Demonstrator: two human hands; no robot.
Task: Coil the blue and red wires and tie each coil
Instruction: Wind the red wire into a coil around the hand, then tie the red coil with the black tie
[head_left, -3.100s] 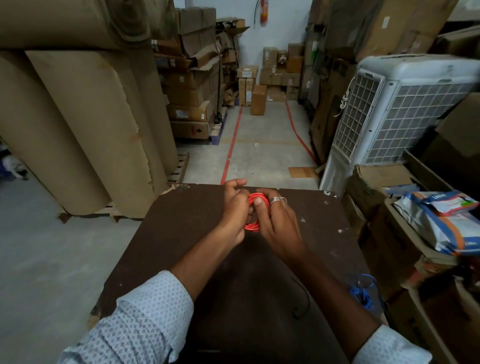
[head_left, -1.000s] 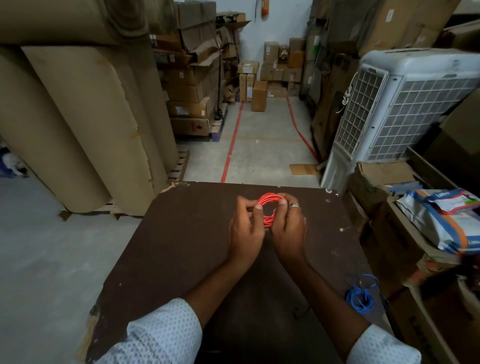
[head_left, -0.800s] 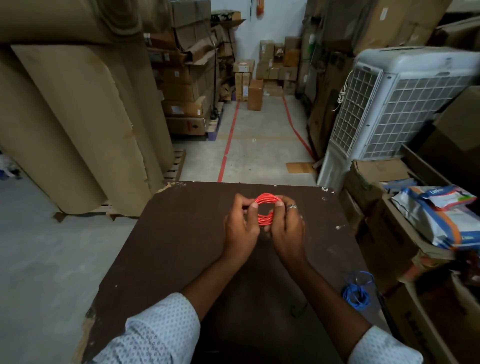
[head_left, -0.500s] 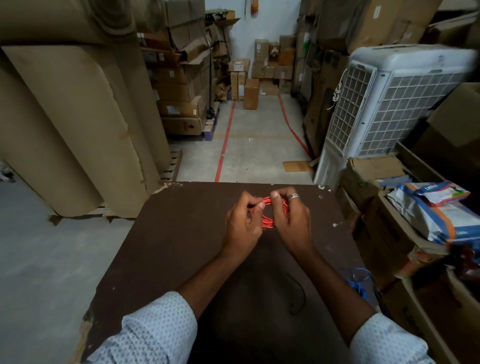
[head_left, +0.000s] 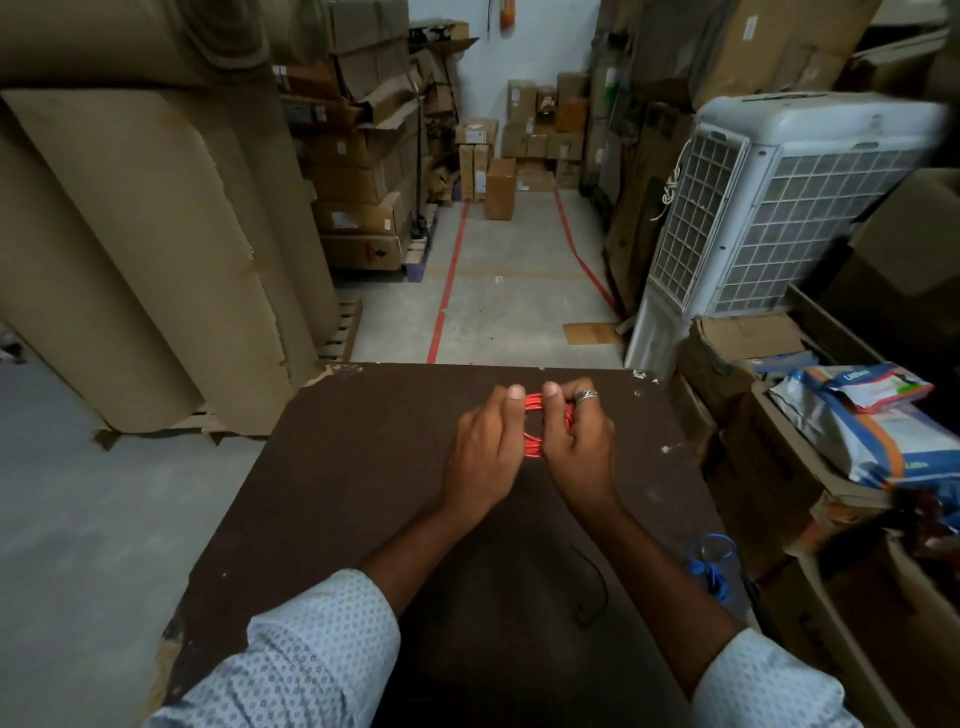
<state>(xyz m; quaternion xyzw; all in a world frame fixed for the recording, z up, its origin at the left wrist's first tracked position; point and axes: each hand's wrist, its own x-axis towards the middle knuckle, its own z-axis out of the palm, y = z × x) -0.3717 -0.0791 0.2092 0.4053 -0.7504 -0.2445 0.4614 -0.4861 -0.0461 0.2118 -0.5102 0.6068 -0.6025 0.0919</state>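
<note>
Since half a second earlier, both thumbs had closed nearer together over the small coil of thin red wire (head_left: 533, 426). The left hand (head_left: 485, 449) and right hand (head_left: 576, 441) pinched it from either side above the dark brown wooden table (head_left: 337, 467). It looked tight, several loops thick. A loose bundle of blue wire (head_left: 710, 566) lay at the table's right edge, a thin black cord (head_left: 592, 587) nearby.

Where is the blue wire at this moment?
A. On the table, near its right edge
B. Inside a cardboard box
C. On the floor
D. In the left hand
A: the blue wire lies on the table by its right edge, while both hands hold the red wire.
</note>
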